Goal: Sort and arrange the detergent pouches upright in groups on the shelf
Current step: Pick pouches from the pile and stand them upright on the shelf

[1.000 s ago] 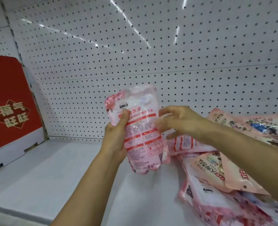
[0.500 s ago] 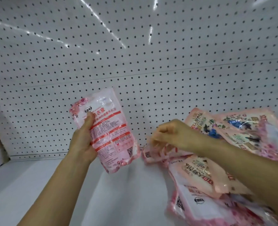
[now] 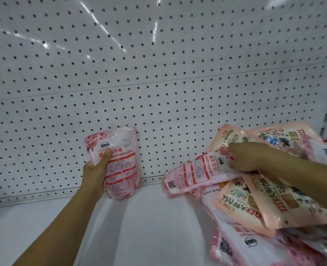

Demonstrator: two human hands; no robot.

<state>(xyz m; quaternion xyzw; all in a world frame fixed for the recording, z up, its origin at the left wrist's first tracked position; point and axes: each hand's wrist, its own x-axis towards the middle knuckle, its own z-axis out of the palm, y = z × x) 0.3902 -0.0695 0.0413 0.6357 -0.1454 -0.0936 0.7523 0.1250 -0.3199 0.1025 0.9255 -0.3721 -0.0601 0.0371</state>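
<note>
A pink rose-print pouch (image 3: 118,162) stands upright against the pegboard (image 3: 158,83), its long axis vertical and its base on the shelf (image 3: 149,227), gripped by the left hand (image 3: 97,169). The right hand (image 3: 249,156) pinches a second pouch (image 3: 195,174) lying lengthwise, bottom pointing left, beside the jumbled pile (image 3: 270,204).

A glossy, crinkled plastic film pouch (image 3: 118,164), pink with printed red bands, is gripped by the left hand (image 3: 95,172); its clear top catches the light. Behind that grip, the white pegboard back panel (image 3: 158,73) looks like painted metal, smooth with a slight sheen and bright streaks of reflection. Below the grip, the white shelf (image 3: 149,227) is smooth and matt. The right hand (image 3: 249,156) pinches a second shiny plastic pouch (image 3: 195,175) atop a heap of slick peach-pink film pouches (image 3: 254,204).
</note>
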